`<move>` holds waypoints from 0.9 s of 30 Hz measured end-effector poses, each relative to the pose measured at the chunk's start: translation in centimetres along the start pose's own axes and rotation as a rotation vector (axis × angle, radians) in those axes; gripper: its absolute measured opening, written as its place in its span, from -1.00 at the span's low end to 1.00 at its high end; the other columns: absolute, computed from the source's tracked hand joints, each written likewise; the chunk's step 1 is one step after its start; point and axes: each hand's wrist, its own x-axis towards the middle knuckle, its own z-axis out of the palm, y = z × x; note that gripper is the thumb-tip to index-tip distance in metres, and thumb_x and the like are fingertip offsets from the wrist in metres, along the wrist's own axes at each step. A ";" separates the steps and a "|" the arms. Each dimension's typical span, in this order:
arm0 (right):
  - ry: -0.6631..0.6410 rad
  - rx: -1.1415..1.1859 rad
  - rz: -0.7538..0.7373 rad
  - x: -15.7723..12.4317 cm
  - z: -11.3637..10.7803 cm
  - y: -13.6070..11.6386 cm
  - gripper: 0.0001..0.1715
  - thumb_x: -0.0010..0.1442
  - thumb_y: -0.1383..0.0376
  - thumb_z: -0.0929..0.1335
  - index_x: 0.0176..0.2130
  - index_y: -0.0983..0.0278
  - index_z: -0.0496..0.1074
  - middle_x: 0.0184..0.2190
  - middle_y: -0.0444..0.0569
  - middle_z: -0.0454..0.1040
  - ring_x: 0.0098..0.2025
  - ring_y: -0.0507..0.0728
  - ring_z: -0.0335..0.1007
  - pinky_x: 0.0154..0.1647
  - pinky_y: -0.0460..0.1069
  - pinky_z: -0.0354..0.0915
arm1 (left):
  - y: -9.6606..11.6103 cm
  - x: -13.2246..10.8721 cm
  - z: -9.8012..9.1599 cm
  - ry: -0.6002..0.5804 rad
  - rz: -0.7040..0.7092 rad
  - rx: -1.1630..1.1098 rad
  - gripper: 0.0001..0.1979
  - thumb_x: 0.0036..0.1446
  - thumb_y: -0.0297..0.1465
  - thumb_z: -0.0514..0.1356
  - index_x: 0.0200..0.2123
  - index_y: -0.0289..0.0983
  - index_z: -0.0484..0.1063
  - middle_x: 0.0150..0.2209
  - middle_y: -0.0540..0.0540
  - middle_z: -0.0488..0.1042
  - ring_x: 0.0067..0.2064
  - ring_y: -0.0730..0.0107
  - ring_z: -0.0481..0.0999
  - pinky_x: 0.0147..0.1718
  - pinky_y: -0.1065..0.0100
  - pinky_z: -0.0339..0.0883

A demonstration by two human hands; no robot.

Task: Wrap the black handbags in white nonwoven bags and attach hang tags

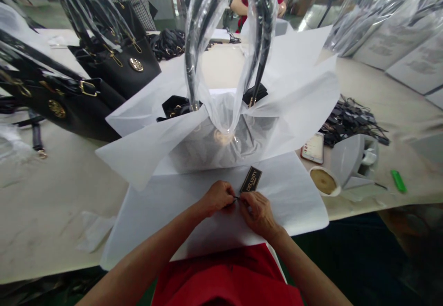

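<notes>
Fingers of the left hand [217, 197] and right hand [260, 213] pinch the limp string [236, 199] of a light, stiff tag [251, 179], probably the best hold.

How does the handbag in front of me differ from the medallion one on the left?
The front handbag is swathed in white tissue paper; the left handbag shows its bare black body. The front handbag's medallion only glimmers through the paper; the left handbag's gold medallion is uncovered. Both stand upright, handles sleeved in clear plastic.
</notes>
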 end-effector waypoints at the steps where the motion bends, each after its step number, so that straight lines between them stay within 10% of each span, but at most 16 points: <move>1: -0.011 -0.014 -0.011 0.3 -0.1 -0.2 -0.83 0.19 0.41 0.21 -0.35 0.25 0.37 -0.57 -0.10 0.38 -0.51 0.05 0.29 -0.46 -0.05 0.19 | 0.0 -0.1 -0.2 0.025 0.015 0.033 -0.85 -0.17 -0.65 0.06 -0.55 -0.29 0.28 -0.73 0.10 0.32 -0.68 0.52 0.33 -0.62 0.49 0.22; 7: -0.046 -0.096 -0.109 2.6 -0.1 -1.7 -0.85 0.18 0.38 0.23 -0.26 0.26 0.37 -0.55 -0.08 0.44 -0.44 0.11 0.33 -0.32 0.02 0.18 | 0.9 -1.2 -1.8 0.127 0.141 0.206 -0.88 -0.13 -0.60 0.07 -0.56 -0.28 0.26 -0.69 0.08 0.32 -0.68 0.52 0.29 -0.64 0.48 0.15; 14: 0.006 0.282 0.174 6.1 0.1 -3.1 -0.83 0.11 0.40 0.22 -0.30 0.21 0.35 -0.55 -0.16 0.45 -0.55 0.02 0.35 -0.52 -0.12 0.21 | 4.2 -3.7 -4.0 0.312 0.309 0.436 -0.89 -0.03 -0.56 0.07 -0.50 -0.27 0.32 -0.59 0.02 0.38 -0.53 0.44 0.39 -0.47 0.44 0.20; 23: -0.026 0.530 0.258 11.8 -4.1 -4.8 -0.84 0.09 0.23 0.31 -0.47 0.23 0.41 -0.65 -0.20 0.30 -0.60 -0.03 0.17 -0.58 -0.13 0.10 | 6.9 -8.1 -5.8 0.507 0.496 0.729 -0.95 0.08 -0.42 0.14 -0.39 -0.26 0.39 -0.49 -0.06 0.43 -0.39 0.28 0.44 -0.35 0.36 0.18; 27: -0.025 0.639 0.323 14.9 -6.2 -5.5 -0.77 0.01 0.16 0.34 -0.54 0.26 0.41 -0.68 -0.21 0.23 -0.60 -0.04 0.09 -0.61 -0.13 0.02 | 9.3 -10.4 -7.6 0.875 0.872 0.739 -0.80 0.18 -0.42 0.02 -0.25 -0.26 0.44 -0.28 -0.10 0.50 -0.22 0.33 0.47 -0.17 0.39 0.25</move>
